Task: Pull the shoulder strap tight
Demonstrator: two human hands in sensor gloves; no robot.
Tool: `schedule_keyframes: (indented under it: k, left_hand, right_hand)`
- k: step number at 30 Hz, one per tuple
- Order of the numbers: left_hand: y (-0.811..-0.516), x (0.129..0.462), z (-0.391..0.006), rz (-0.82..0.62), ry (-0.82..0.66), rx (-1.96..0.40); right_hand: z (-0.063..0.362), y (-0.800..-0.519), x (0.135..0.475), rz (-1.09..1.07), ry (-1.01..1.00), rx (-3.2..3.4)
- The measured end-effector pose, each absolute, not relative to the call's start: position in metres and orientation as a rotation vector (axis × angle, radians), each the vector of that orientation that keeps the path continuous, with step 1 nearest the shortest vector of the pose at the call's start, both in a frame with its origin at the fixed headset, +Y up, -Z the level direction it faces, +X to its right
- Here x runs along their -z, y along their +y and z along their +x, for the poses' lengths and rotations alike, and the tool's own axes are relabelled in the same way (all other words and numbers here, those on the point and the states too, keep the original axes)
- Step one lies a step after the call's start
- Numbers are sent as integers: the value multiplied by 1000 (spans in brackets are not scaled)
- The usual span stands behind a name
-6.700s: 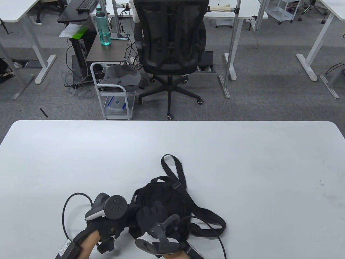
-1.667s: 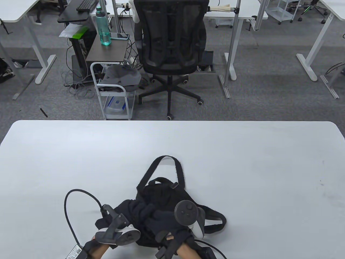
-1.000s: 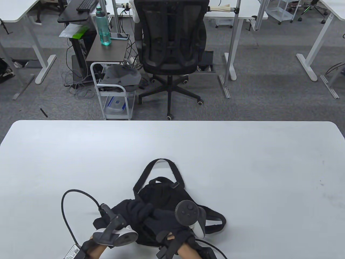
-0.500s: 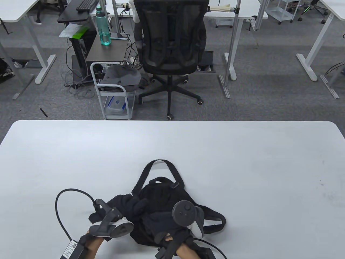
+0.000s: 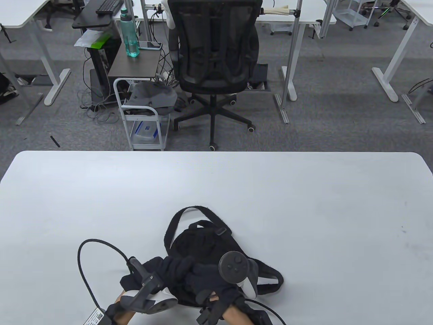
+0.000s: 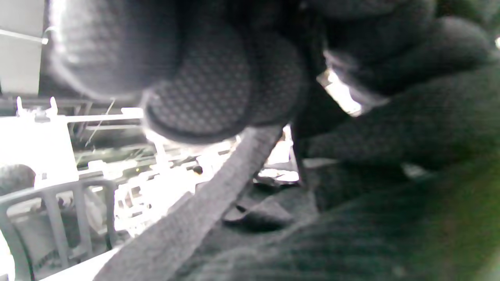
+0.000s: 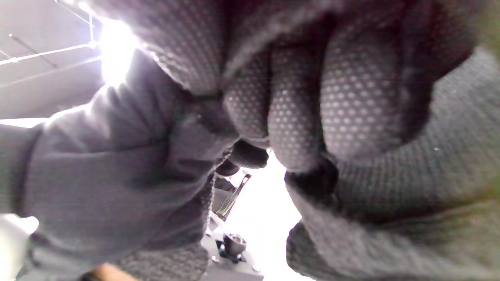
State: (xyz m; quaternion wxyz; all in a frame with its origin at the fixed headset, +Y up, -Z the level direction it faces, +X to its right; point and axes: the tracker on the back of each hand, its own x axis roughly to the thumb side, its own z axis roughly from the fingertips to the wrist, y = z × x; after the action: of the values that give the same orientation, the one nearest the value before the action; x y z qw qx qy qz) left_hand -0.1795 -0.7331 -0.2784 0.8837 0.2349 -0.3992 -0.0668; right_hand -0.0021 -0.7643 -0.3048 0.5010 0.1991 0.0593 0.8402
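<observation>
A black backpack [image 5: 203, 242] lies on the white table [image 5: 304, 210] near the front edge. One shoulder strap [image 5: 174, 225] loops out past its far side; another strap [image 5: 270, 271] lies to its right. My left hand [image 5: 174, 267] and right hand [image 5: 206, 274] meet on the near part of the bag. In the left wrist view my fingers [image 6: 207, 89] pinch a grey-black strap [image 6: 203, 207] that runs away down-left. In the right wrist view my fingers [image 7: 297, 105] are curled tight; what they hold is hidden.
A glove cable [image 5: 91, 257] loops on the table left of the bag. Beyond the far table edge stand a black office chair [image 5: 214, 54] and a small white cart [image 5: 142, 115].
The far strap loop has shifted left and drawn closer to the bag. My left hand has moved slightly right and toward me. The right hand has barely moved.
</observation>
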Motion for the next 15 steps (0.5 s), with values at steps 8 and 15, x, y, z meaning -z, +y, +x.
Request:
schedule_keyframes:
  k: [8, 15]
  left_hand:
    - [-739, 301, -198, 405, -744, 122]
    - [-736, 288, -188, 434, -787, 142]
  right_hand:
    - [-4, -765, 306, 492, 185, -2047]
    - [1, -768, 307, 457, 150, -2052]
